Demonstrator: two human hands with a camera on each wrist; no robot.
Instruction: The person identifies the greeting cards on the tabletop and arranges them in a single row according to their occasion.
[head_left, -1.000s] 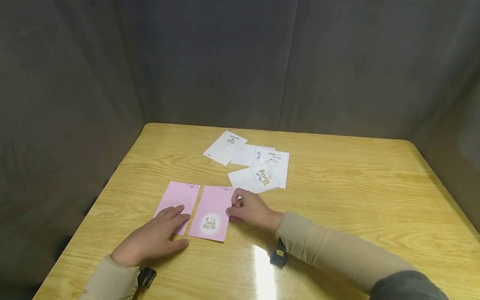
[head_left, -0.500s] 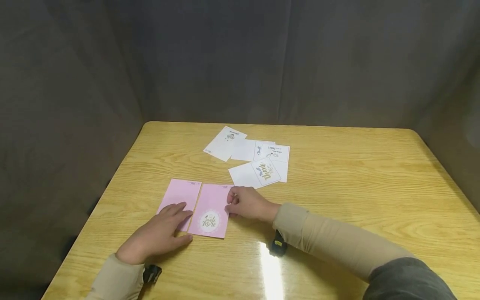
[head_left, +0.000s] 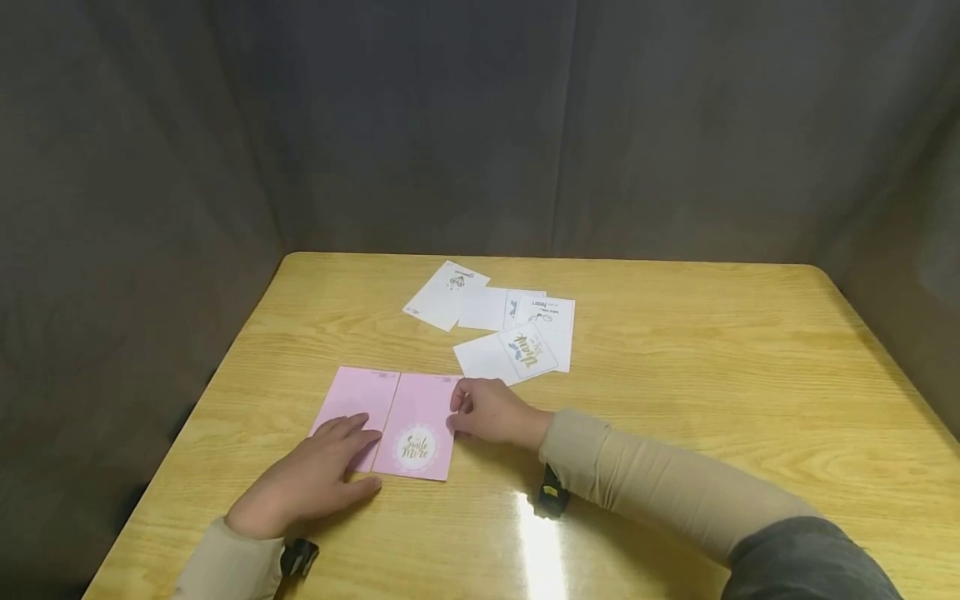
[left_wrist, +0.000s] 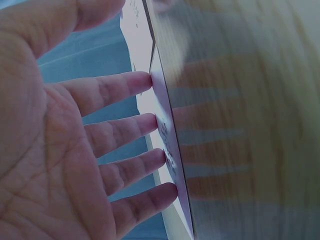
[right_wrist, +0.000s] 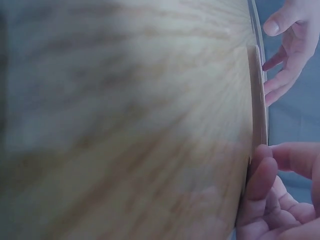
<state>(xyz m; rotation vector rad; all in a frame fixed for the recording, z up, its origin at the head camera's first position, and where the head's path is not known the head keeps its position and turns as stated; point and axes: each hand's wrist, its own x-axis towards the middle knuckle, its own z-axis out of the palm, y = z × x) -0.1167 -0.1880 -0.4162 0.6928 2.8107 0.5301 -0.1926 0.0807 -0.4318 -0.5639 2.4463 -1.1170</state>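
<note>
Two pink cards lie side by side on the table, a thin strip of wood between their edges. My left hand (head_left: 307, 479) is spread over the lower part of the left pink card (head_left: 360, 392). In the left wrist view its straight fingers (left_wrist: 132, 125) touch that card with their tips. With thumb and forefinger, my right hand (head_left: 495, 412) pinches the right edge of the other pink card (head_left: 426, 404), which reads "Smile More" in a white round patch. In the right wrist view, the thumb (right_wrist: 262, 180) is right at this card's edge, the other fingers curled.
Beyond the pink cards several white cards lie overlapping, among them a "Thank you" card (head_left: 487, 357) close to my right hand and one with a small drawing (head_left: 438, 304) at the back left. Grey curtains (head_left: 420, 125) hang around the wooden table (head_left: 712, 358).
The "Smile More" card has slid left with my right hand, and the gap between the two pink cards has narrowed. My left hand stays on the left card.
</note>
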